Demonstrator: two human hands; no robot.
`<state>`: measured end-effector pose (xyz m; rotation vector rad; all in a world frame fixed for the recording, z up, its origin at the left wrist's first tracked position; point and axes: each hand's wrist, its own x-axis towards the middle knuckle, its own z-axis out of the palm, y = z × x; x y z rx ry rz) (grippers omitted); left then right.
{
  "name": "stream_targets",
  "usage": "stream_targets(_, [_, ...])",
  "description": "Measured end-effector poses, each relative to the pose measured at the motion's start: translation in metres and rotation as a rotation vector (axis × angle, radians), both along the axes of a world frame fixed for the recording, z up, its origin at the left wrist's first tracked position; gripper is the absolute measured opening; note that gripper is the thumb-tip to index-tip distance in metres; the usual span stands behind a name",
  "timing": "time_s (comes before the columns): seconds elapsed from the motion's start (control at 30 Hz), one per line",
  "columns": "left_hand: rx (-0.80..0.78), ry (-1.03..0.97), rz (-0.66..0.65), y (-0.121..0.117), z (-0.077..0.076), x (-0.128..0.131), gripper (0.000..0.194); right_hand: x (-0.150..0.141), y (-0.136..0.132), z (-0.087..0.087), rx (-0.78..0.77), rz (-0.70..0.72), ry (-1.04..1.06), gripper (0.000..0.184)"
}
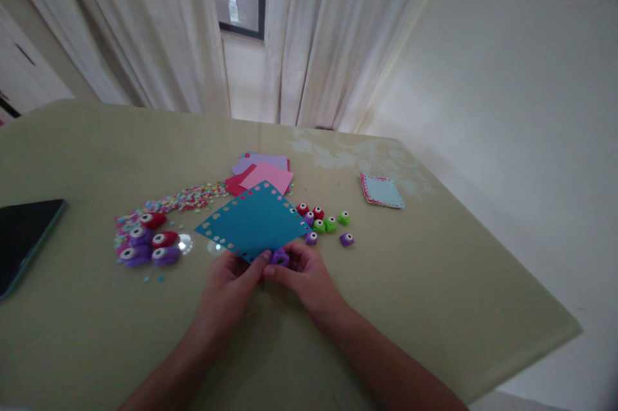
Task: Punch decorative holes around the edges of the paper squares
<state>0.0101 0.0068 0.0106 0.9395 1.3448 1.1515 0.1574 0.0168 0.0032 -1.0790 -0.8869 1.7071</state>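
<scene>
My left hand (pixel 232 276) pinches the near corner of a blue sheet of paper (pixel 253 221), which is raised above the table. Flower-like and other small cut-outs run along its edges. My right hand (pixel 302 272) is closed around a small purple craft punch (pixel 279 258) at that same corner. Whether the paper sits inside the punch's slot I cannot tell. Just beyond my right hand stand several small red, purple and green punches (pixel 330 224) with eye-like buttons. Larger red and purple punches (pixel 150 240) are grouped on the left.
Behind the blue sheet lie pink, red and lilac papers (pixel 268 174). Colourful confetti (pixel 186 198) trails leftward from them. A stack of punched square papers (pixel 381 191) rests at the right. A dark tablet (pixel 26 237) lies at the left edge of the table (pixel 410 308).
</scene>
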Motion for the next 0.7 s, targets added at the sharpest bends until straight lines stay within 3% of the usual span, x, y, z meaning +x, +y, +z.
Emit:
stream_targets(0.53, [-0.007, 0.012, 0.020, 0.0016, -0.0051, -0.0007, 0.033, 0.0007, -0.0005, -0.0037, 0.020, 0.014, -0.042, 0.051])
stream_targets(0.7, [-0.016, -0.027, -0.003, 0.0011, -0.0005, -0.0002, 0.034, 0.0004, -0.0004, -0.0019, 0.028, 0.021, -0.035, 0.051])
